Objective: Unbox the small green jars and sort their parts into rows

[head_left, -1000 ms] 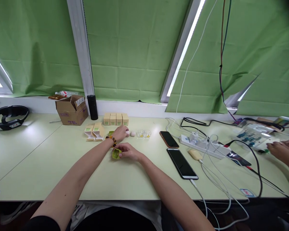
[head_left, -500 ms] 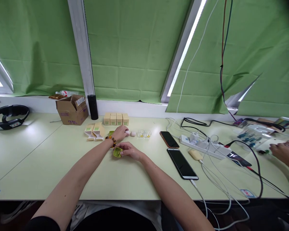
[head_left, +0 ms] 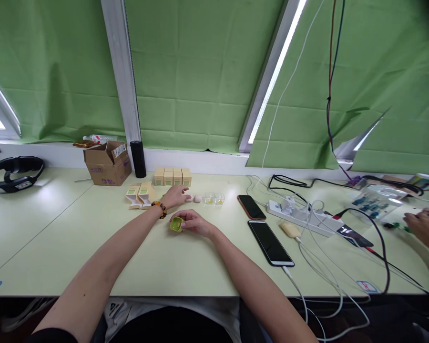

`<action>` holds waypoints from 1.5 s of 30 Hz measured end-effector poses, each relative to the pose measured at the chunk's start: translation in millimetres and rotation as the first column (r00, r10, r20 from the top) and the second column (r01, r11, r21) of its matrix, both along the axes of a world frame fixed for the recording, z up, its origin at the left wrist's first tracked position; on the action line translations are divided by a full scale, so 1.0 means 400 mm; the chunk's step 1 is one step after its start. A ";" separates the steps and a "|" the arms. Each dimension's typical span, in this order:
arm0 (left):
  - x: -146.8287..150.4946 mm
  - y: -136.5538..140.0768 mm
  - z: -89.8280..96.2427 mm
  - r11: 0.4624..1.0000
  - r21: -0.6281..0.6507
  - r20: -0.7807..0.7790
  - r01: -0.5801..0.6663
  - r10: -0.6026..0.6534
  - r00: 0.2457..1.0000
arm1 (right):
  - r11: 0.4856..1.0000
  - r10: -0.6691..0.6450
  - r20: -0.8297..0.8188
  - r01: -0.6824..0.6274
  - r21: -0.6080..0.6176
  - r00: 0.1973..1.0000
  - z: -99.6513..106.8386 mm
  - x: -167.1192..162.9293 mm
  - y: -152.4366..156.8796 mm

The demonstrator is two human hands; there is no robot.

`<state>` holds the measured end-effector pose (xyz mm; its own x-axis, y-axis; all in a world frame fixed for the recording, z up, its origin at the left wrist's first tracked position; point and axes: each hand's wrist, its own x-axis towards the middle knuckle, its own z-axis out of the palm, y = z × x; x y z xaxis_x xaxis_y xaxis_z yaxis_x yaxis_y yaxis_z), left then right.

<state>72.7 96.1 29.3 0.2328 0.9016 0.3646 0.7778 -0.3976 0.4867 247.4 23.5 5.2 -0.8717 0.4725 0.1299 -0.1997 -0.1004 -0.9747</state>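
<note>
My right hand (head_left: 197, 224) pinches a small yellow-green square case (head_left: 176, 224), its hollow side facing me. Beyond it, my left hand (head_left: 176, 196), with a beaded bracelet on the wrist, reaches low over the table. Its fingers look apart, close to a small pale pink piece (head_left: 188, 198); whether they touch it I cannot tell. A second pink piece (head_left: 198, 198) sits just to the right. Farther right are clear plastic cups (head_left: 214, 199) with a little yellow inside. My left hand mostly hides another green item.
Small cream boxes (head_left: 172, 176) stand in a row at the back, with opened boxes (head_left: 140, 196) left of my hands. Two phones (head_left: 270, 243), a power strip (head_left: 300, 216) and tangled cables lie to the right. Another person's hands (head_left: 427, 224) work at the far right.
My left hand has drawn back slightly to the left from the pink pieces, its fingers more apart. My right hand, with the green case, has shifted a little to the right.
</note>
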 end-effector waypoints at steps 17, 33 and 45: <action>-0.090 -0.339 0.004 0.955 0.211 0.184 0.210 -0.250 0.951 | 0.955 -0.296 -0.235 0.291 -0.058 0.926 -0.026 -0.012 0.019; -0.069 -0.332 -0.027 0.919 0.367 0.177 0.147 -0.224 0.958 | 0.952 -0.305 -0.264 0.303 -0.048 0.915 0.000 -0.016 -0.010; -0.068 -0.334 -0.042 0.867 0.484 0.117 0.119 -0.199 0.973 | 0.929 -0.370 -0.229 0.358 -0.096 0.900 0.000 -0.023 -0.011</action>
